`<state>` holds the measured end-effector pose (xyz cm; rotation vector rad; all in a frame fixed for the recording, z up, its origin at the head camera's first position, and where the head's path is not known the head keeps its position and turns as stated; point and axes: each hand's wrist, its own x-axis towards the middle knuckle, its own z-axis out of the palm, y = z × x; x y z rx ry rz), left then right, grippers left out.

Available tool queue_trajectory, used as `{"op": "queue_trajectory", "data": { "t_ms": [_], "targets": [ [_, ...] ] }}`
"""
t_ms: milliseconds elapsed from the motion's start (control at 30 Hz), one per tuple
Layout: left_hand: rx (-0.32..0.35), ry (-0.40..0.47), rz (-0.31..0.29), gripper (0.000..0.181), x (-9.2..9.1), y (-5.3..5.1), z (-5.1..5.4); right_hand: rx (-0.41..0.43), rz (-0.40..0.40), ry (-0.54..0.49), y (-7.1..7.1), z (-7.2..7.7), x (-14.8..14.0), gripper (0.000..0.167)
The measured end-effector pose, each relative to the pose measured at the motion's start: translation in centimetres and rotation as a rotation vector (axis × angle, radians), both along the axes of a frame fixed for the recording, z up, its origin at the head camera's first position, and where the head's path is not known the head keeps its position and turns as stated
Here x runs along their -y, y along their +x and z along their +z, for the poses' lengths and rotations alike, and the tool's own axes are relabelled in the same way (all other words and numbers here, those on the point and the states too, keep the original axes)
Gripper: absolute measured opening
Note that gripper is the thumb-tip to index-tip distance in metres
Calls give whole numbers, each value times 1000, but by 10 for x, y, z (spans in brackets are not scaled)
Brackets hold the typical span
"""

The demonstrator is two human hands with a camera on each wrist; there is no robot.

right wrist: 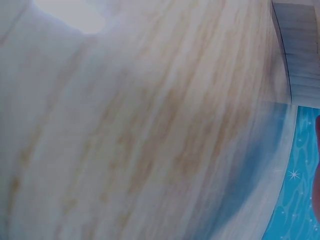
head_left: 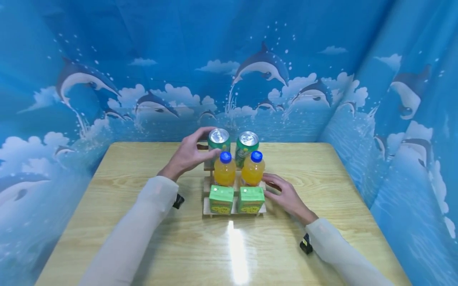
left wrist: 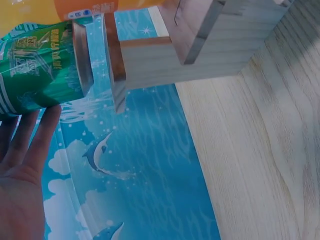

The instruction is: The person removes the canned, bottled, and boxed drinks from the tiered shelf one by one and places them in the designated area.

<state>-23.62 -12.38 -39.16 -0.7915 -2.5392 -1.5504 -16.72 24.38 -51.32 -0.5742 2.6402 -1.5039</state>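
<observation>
A tiered wooden rack (head_left: 206,206) holds two juice boxes in front, two orange bottles in the middle and cans at the back. My left hand (head_left: 187,153) grips the back left green can (head_left: 212,161), thumb in front and fingers behind. In the left wrist view, the fingers of that hand (left wrist: 30,165) lie against the can (left wrist: 40,70), and a narrow gap shows between its base and the rack (left wrist: 150,62). At the rack's right end, beside the right bottle (head_left: 252,172) and right box (head_left: 251,200), my right hand (head_left: 286,196) rests with loosely bent fingers.
The rack stands on a light wooden table (head_left: 143,238), near its back edge. A blue curtain (head_left: 200,47) with dolphins hangs behind and at both sides. Beside the can in my left hand stands another green can (head_left: 243,155); the left bottle (head_left: 224,173) is just in front.
</observation>
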Motion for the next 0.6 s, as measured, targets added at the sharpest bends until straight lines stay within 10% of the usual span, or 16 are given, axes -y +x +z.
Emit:
{"op": "queue_trajectory", "data": {
  "t_ms": [600],
  "targets": [
    [-58,-27,219,70,54,6,-1,19,-8,-1,0,2,2,49]
  ]
}}
